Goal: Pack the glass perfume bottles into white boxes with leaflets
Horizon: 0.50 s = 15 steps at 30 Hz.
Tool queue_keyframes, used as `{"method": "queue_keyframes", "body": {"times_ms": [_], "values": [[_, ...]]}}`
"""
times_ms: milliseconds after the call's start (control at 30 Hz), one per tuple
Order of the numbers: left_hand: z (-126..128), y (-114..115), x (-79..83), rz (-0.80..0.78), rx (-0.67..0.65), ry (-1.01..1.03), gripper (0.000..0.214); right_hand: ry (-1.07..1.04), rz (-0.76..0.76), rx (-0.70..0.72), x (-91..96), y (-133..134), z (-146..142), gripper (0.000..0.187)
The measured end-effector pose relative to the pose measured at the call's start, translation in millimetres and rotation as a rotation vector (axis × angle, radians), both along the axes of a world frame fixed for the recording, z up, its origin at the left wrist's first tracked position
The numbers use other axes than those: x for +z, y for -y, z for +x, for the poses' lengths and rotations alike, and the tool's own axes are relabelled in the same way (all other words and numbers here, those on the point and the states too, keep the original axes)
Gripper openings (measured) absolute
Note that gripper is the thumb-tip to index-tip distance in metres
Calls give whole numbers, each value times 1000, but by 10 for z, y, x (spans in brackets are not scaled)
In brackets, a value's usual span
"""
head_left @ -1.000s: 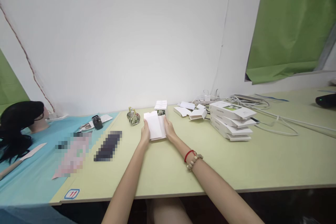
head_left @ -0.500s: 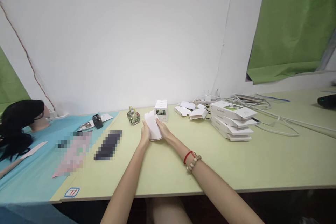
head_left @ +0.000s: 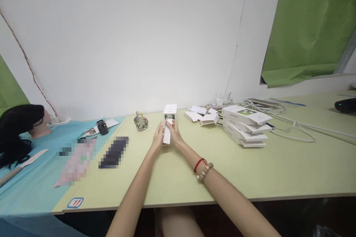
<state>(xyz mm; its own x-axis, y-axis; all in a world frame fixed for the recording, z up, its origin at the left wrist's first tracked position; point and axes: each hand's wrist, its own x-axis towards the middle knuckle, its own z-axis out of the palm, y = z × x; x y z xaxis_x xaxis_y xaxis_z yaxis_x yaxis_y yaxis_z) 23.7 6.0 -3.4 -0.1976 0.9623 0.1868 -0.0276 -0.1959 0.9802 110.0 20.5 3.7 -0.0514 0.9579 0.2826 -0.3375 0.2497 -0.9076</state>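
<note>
Both of my hands meet at the middle of the pale green table. My left hand and my right hand press a folded white card sleeve between them, seen nearly edge-on. Just behind it stands a small white carton with a picture on its front. A small glass bottle stands to the left of the hands. My right wrist wears a red string and a bead bracelet.
A stack of flat white boxes lies at the right, with loose small white cartons and cables behind. A blue mat at the left holds a wigged mannequin head, a dark jar and blurred items.
The white sleeve, held flat and wide a second ago, has been folded narrower and turned edge-on. Both hands have drawn closer together around it.
</note>
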Motion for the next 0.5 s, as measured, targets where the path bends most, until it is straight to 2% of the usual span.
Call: {"method": "queue_keyframes", "body": {"times_ms": [200, 400, 500], "values": [[-4, 77, 126, -128, 9, 73, 63, -6, -56, -214, -9, -66, 44, 42], [-50, 106, 160, -130, 67, 159, 64, -2, 7, -258, -13, -52, 13, 52], [-23, 122, 184, -144, 3, 241, 64, -4, 49, -279, 16, -11, 0, 51]]}}
